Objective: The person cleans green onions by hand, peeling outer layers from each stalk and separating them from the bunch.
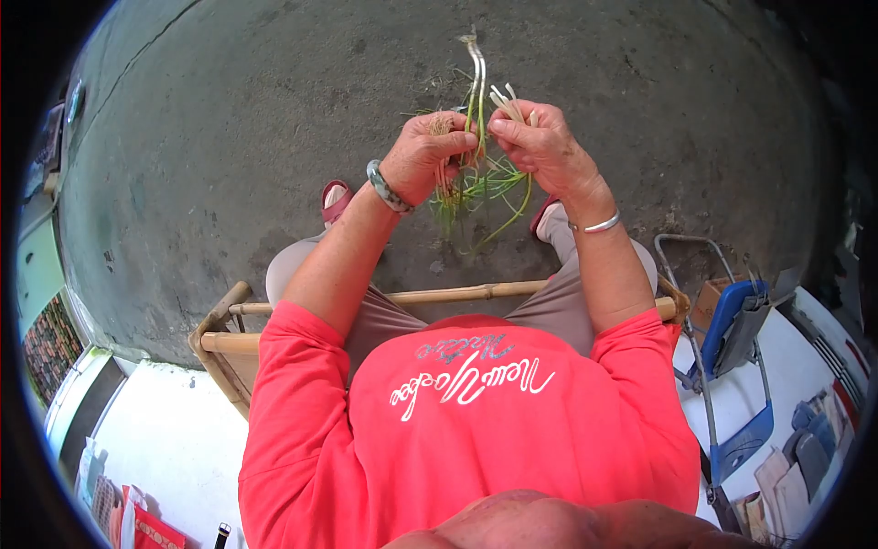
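Note:
My left hand (430, 151) is closed around spring onions, with a bundle of brownish, rooty ends (443, 123) in its palm. Between its thumb and fingers stands a pair of spring onion stalks (476, 73), white with roots at the far end. My right hand (540, 151), close beside it, grips several clean white spring onion ends (512, 105) that poke out past the thumb. Long thin green leaves (498, 178) hang below both hands. The fingertips of the right hand come near the green part of the upright stalks.
Grey concrete floor (274, 82) spreads ahead. I sit on a bamboo seat (457, 295), with my feet in dark red shoes (336, 201) either side of the leaves. At the right stands a blue metal-framed folding chair (736, 320); a red packet (157, 531) lies at lower left.

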A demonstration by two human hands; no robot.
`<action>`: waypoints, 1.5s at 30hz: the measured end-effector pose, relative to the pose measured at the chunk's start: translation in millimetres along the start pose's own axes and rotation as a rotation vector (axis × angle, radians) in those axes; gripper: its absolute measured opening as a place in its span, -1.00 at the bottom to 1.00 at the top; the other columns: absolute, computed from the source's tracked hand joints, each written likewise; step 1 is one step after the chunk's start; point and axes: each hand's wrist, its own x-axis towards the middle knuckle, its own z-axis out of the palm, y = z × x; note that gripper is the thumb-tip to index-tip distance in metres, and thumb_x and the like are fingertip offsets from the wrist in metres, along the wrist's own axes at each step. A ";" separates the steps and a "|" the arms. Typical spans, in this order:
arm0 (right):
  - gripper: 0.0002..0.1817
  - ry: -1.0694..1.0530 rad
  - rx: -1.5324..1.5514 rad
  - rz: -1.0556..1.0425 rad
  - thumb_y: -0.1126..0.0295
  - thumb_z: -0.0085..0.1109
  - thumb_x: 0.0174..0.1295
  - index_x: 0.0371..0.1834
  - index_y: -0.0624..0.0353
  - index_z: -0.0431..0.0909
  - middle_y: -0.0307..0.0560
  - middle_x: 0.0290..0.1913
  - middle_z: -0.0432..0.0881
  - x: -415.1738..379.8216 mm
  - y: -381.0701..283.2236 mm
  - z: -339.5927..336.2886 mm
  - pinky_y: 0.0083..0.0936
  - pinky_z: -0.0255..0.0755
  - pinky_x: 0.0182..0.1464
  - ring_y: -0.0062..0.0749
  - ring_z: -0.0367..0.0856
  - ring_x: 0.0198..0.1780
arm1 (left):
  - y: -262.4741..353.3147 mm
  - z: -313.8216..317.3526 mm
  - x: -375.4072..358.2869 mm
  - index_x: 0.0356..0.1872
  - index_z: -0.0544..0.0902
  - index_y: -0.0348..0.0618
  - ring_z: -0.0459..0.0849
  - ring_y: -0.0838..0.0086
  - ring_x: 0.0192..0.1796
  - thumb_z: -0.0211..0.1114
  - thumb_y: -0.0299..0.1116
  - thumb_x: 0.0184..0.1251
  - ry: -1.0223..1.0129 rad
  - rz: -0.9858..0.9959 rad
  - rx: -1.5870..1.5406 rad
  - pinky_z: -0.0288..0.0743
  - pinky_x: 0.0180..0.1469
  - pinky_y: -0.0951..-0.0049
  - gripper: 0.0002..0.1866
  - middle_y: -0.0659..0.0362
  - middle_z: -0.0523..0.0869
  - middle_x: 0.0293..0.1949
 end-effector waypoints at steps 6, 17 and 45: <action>-0.87 0.062 -0.380 -0.247 0.38 0.21 0.18 -0.43 0.17 0.52 -0.47 -0.61 0.35 0.9 8.5 2.9 -0.79 0.07 -0.60 -0.85 0.21 -0.59 | 0.8 1.6 1.4 -0.30 0.57 -0.19 0.56 0.64 -0.49 0.23 -0.48 0.24 0.124 0.036 -0.024 0.35 -0.53 0.68 -0.95 0.24 0.65 -0.44; -0.84 0.057 -0.504 -0.260 0.41 0.20 0.11 -0.37 0.30 0.55 -0.27 -0.48 0.58 2.5 16.7 7.7 -0.60 0.39 -0.40 -0.68 0.47 -0.43 | 7.6 11.8 -2.3 -0.27 0.58 -0.22 0.64 0.58 -0.44 0.21 -0.47 0.27 0.148 -0.003 0.030 0.44 -0.54 0.70 -0.92 0.19 0.68 -0.39; -0.87 0.014 -0.526 -0.160 0.42 0.08 0.09 -0.51 0.24 0.48 -0.32 -0.63 0.42 -2.1 3.8 7.1 -0.57 0.23 -0.53 -0.71 0.31 -0.55 | -9.3 6.6 4.9 -0.32 0.65 -0.24 0.51 0.71 -0.47 0.33 -0.42 0.17 0.103 0.305 0.334 0.37 -0.45 0.65 -0.88 0.33 0.60 -0.49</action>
